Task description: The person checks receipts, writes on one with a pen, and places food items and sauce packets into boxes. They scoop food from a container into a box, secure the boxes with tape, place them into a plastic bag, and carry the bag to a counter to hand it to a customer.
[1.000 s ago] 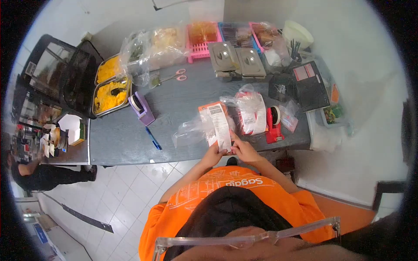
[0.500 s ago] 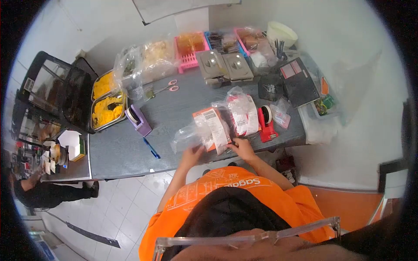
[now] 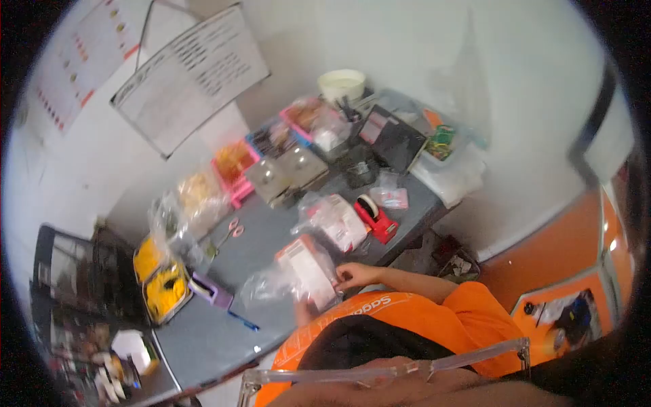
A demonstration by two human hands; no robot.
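Observation:
At the front of the table lies a clear plastic bag (image 3: 261, 288) with an orange-and-white packet inside and a long white receipt (image 3: 306, 270) over it. My right hand (image 3: 357, 276) is at the bag's right edge, its fingers curled in and pressed together; what they pinch is too small to make out. Low at the near edge of the bag is my left hand (image 3: 305, 313), smeared by motion, its fingers not distinct. A second bagged packet (image 3: 341, 222) with a receipt lies just beyond, beside a red tape dispenser (image 3: 377, 220).
On the left are a purple tape dispenser (image 3: 211, 290), a blue pen (image 3: 244, 321), scissors (image 3: 234, 228) and trays of yellow food (image 3: 166, 290). Lidded metal containers (image 3: 288, 176), a pink basket (image 3: 237, 180) and a black tablet-like panel (image 3: 393, 138) stand along the back.
My view has swung up and to the right, bringing the whiteboard into sight. My right hand stays at the bag's edge, its fingers more curled; my left hand is now blurred.

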